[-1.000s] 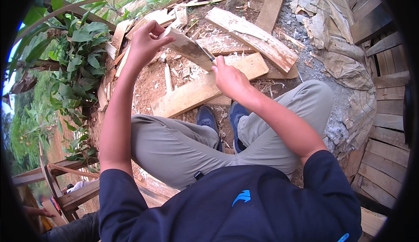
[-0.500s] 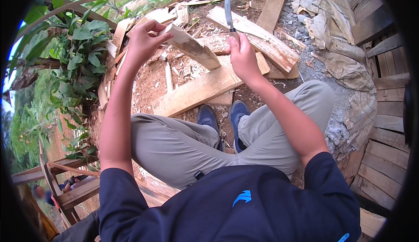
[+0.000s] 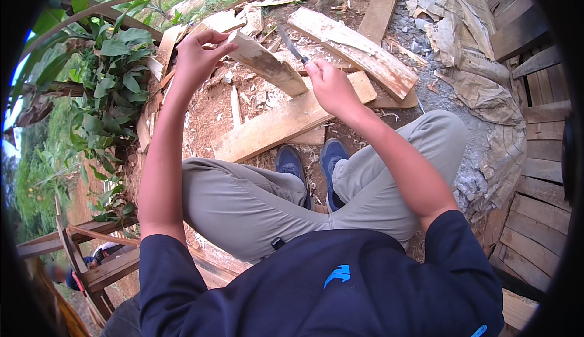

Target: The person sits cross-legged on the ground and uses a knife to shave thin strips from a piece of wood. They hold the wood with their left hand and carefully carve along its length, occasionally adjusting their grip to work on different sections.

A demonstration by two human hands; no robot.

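My left hand [image 3: 205,56] pinches the upper end of a rough wooden block [image 3: 267,66], fingers closed over its edge. The block leans at a slant, its lower end resting on a flat plank [image 3: 261,130] laid on the ground before my feet. In my right hand [image 3: 333,87], closed round the handle, is a knife [image 3: 288,44] with a slightly curved dark blade. The blade points up and left, close to the right side of the block; whether it touches the wood I cannot tell.
Beyond lies a thick, pale, partly stripped board [image 3: 356,51], with another plank [image 3: 381,8] behind it. Wood shavings litter the soil. Crumpled sacks [image 3: 480,87] and a slatted wooden wall [image 3: 538,185] stand right. Leafy plants [image 3: 112,93] grow left; a person [image 3: 91,264] is partly visible lower left.
My right hand has turned the knife, swinging its blade from upright down and left toward the block. The left hand and the block have hardly moved.
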